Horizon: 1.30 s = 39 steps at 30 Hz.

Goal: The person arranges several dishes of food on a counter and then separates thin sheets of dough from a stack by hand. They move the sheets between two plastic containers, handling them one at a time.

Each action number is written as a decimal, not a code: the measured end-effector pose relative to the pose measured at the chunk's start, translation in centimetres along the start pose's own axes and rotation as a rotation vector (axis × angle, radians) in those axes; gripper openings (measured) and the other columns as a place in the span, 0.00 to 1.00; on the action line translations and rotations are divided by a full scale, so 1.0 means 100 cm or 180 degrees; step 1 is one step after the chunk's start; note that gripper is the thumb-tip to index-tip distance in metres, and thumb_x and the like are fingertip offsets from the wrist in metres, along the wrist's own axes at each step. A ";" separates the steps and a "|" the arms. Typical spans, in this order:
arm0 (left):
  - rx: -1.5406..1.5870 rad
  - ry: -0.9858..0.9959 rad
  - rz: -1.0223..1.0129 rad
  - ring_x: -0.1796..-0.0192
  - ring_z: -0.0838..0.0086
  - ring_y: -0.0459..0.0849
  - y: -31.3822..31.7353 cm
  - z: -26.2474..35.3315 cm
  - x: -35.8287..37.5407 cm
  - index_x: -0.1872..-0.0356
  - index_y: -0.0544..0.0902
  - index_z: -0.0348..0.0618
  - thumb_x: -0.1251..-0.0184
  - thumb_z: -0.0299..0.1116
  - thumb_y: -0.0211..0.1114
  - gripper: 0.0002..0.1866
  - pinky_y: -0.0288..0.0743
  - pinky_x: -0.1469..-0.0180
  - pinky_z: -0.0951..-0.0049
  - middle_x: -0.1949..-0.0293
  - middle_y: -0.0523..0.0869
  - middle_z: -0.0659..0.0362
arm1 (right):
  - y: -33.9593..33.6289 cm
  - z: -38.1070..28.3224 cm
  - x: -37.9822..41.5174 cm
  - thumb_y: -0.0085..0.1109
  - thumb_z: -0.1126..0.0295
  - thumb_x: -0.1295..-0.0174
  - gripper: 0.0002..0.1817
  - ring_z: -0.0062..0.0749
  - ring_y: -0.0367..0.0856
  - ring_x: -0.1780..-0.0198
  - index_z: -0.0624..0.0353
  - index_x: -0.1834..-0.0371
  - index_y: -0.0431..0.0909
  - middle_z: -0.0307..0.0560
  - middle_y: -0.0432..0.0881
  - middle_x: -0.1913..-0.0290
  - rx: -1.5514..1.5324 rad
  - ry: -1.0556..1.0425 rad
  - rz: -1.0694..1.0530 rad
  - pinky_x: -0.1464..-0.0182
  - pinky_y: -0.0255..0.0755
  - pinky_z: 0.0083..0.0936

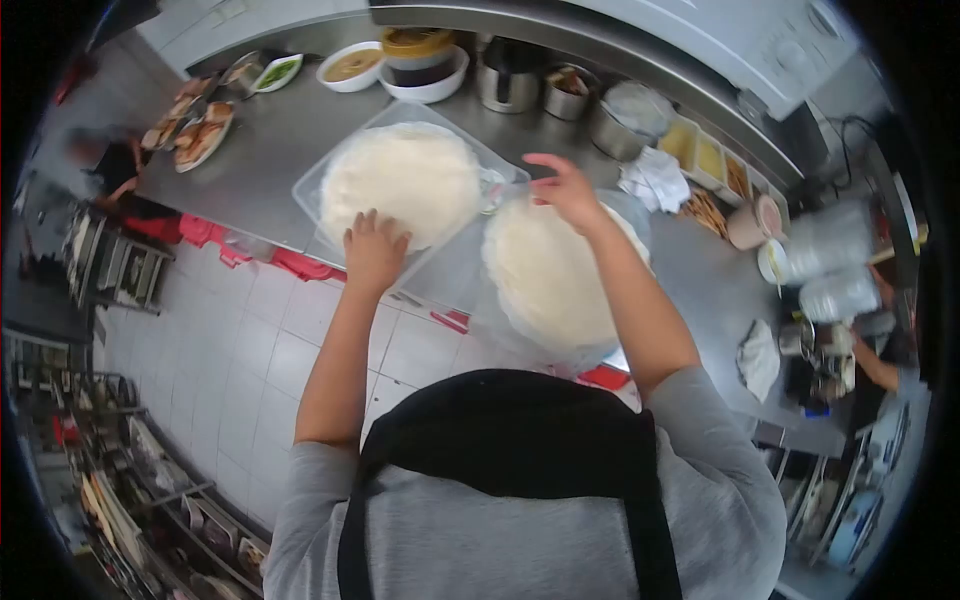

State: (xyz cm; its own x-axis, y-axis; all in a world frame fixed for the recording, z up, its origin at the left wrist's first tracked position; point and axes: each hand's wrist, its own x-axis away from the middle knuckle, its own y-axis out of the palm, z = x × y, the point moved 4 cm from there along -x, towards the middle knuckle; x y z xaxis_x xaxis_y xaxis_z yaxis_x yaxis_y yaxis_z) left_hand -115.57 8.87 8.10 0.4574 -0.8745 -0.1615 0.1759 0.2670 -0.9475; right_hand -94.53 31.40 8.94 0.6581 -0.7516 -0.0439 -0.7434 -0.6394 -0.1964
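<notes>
My left hand [376, 252] rests with fingers spread on the near edge of a round, creamy-white stack of what look like thin sheets [405, 180]. Under that stack lies a clear plastic sheet [312, 190] on the steel counter. A second round white stack [550, 275], with a ragged, layered edge, sits nearer to me on the right, also on clear plastic. Over its far edge I hold up my right hand [570, 192], the index finger stretched out and nothing visible in its grasp. A small clear piece with a printed mark [491, 190] lies between the two stacks.
Along the back of the steel counter [270, 150] stand bowls [350, 68], metal pots [507, 80] and a row of food trays [708, 158]. A plate of food [204, 136] is at left. White cloths [655, 180] lie at right. People [110, 165] work at both sides.
</notes>
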 end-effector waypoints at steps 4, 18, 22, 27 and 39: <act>0.1015 0.0867 0.0586 0.45 0.54 0.72 -0.012 0.079 0.003 0.54 0.77 0.43 0.46 0.34 0.64 0.18 0.67 0.44 0.60 0.50 0.76 0.50 | -0.113 0.037 0.090 0.56 0.80 0.52 0.16 0.22 0.78 0.70 0.56 0.57 0.79 0.40 0.80 0.66 0.0318 0.0779 0.0937 0.71 0.73 0.19; 0.1190 0.2309 -0.0276 0.59 0.60 0.76 0.089 0.277 0.067 0.64 0.76 0.44 0.53 0.34 0.68 0.14 0.72 0.58 0.63 0.66 0.75 0.56 | -0.113 0.041 0.176 0.67 0.63 0.55 0.11 0.44 0.76 0.66 0.57 0.74 0.78 0.49 0.78 0.70 0.3092 -0.0329 0.1576 0.61 0.71 0.38; 0.1237 0.2264 0.0144 0.65 0.63 0.77 0.094 0.285 0.065 0.67 0.77 0.42 0.51 0.30 0.67 0.11 0.73 0.62 0.67 0.70 0.76 0.57 | -0.128 0.056 0.157 0.65 0.65 0.50 0.10 0.39 0.76 0.67 0.58 0.70 0.78 0.46 0.78 0.68 0.2099 0.0390 0.1036 0.64 0.71 0.32; 0.3207 0.0815 -0.0558 0.72 0.77 0.77 0.111 0.288 0.037 0.64 0.76 0.40 0.47 0.25 0.67 0.10 0.73 0.66 0.78 0.71 0.78 0.60 | -0.134 0.055 0.168 0.60 0.70 0.42 0.08 0.24 0.77 0.67 0.61 0.63 0.78 0.39 0.80 0.66 -0.1393 0.1251 0.0553 0.64 0.72 0.21; 0.4043 0.0056 -0.0756 0.67 0.82 0.77 0.132 0.296 0.042 0.61 0.75 0.37 0.50 0.26 0.70 0.15 0.74 0.62 0.80 0.69 0.79 0.62 | -0.134 0.074 0.166 0.58 0.71 0.41 0.07 0.25 0.79 0.71 0.63 0.64 0.78 0.42 0.80 0.70 -0.1705 0.1445 0.0138 0.66 0.77 0.22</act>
State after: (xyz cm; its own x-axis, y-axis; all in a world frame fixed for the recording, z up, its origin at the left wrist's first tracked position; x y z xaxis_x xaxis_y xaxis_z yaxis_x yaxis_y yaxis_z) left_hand -85.57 20.74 3.13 0.2912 -0.9559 -0.0391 0.9558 0.2924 -0.0303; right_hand -72.81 28.69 3.57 0.5984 -0.6969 0.3954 -0.8011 -0.5115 0.3109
